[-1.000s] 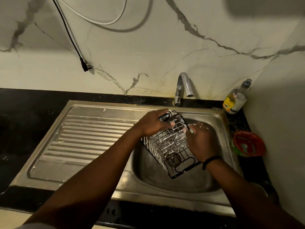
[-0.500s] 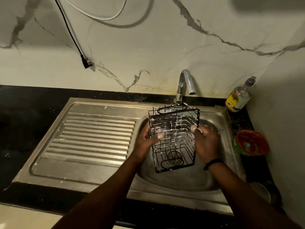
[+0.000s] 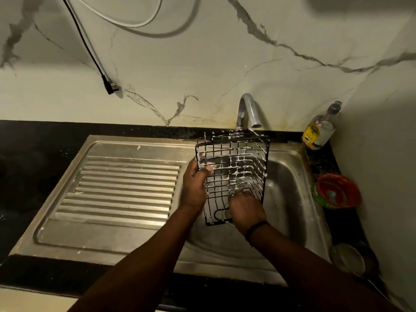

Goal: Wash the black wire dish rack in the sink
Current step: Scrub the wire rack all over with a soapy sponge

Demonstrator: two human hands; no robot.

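The black wire dish rack (image 3: 234, 163) is held upright over the sink basin (image 3: 290, 190), just below the tap (image 3: 247, 111), and white soap foam clings to its wires. My left hand (image 3: 194, 188) grips the rack's left edge, thumb hooked over a wire. My right hand (image 3: 245, 208) is at the rack's lower front with its fingers curled in against the bottom wires. Anything inside that hand is hidden. No water is visibly running from the tap.
The steel draining board (image 3: 126, 188) lies to the left of the basin. A soap bottle (image 3: 318, 131) stands at the back right corner. A red bowl (image 3: 337, 191) sits on the black counter right of the sink, with a pale dish (image 3: 347, 258) nearer me. A black cable plug (image 3: 109, 86) hangs on the wall.
The rack went from tilted low in the basin to upright under the tap. My left hand shifted to its left edge. My right hand dropped from its right side to its lower front.
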